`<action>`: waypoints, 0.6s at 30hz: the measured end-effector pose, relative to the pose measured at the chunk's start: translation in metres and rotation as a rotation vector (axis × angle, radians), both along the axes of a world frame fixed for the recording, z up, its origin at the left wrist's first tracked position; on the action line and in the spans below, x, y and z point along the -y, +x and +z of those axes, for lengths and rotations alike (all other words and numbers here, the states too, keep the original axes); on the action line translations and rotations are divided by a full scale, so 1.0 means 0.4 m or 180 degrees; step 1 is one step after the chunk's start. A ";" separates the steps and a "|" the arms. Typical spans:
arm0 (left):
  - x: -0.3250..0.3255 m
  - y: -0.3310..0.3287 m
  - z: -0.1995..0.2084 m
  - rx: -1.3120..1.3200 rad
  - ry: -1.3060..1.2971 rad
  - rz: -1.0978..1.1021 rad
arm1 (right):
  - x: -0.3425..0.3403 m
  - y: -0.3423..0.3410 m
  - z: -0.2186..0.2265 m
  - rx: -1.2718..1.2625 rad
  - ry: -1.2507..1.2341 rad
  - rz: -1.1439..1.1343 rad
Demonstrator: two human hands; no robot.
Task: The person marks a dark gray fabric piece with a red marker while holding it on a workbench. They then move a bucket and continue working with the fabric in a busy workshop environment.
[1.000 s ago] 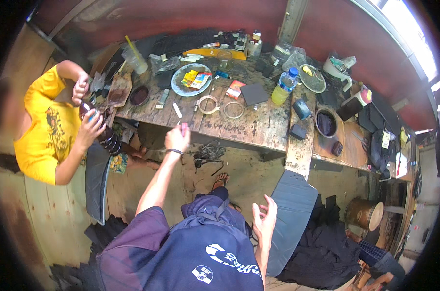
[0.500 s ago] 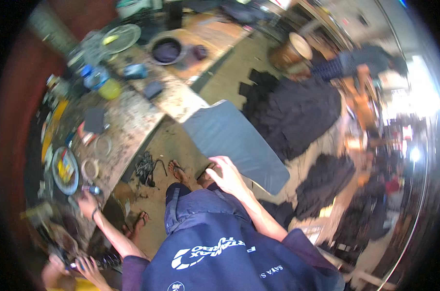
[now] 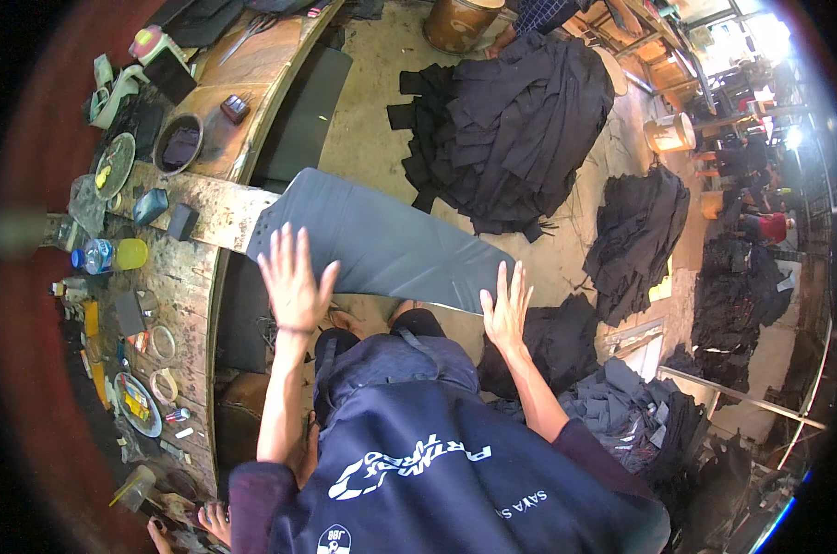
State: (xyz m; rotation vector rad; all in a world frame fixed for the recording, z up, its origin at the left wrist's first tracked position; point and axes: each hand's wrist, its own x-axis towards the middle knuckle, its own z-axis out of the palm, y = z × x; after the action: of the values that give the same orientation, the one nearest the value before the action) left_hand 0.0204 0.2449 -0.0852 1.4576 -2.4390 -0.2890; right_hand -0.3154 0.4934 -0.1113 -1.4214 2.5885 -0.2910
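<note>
A long dark grey panel (image 3: 391,235) with a smooth, slightly creased surface reaches out in front of me. Its left end rests on the wooden bench, and several small holes show near that end. My left hand (image 3: 296,282) lies at its near left side, fingers spread and palm down. At the narrow right end is my right hand (image 3: 505,309), its fingers also stretched out. Neither hand grips anything; whether they press on the panel or hover just over it, I cannot tell.
The wooden bench (image 3: 183,305) on my left carries a bottle of yellow liquid (image 3: 131,254), a dark bowl (image 3: 179,145), tape rolls and scissors (image 3: 246,37). Heaps of black cloth strips (image 3: 529,129) cover the floor ahead and right. Another person's hand (image 3: 215,523) shows at lower left.
My left hand has come from the bench edge at left over to the panel. My right hand has moved right along it. The view has turned, and the panel lies more level across it.
</note>
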 end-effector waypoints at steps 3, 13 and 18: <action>0.026 -0.221 -0.045 0.0660 0.0448 0.0006 | -0.065 -0.004 -0.042 0.0855 -0.0312 -0.0357; -0.254 -0.607 -0.076 0.0039 0.0711 -0.2382 | -0.152 -0.097 -0.147 0.1516 -0.1037 -0.1462; -0.141 -0.455 -0.080 -0.0092 0.0293 -0.1208 | -0.082 -0.190 -0.172 0.3812 -0.1249 -0.1676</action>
State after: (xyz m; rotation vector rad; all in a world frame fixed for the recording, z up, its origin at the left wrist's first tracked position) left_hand -0.1617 0.3011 -0.1170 1.0028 -2.6978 -0.5025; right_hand -0.3912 0.5264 -0.1801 -0.2996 1.8008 -1.2890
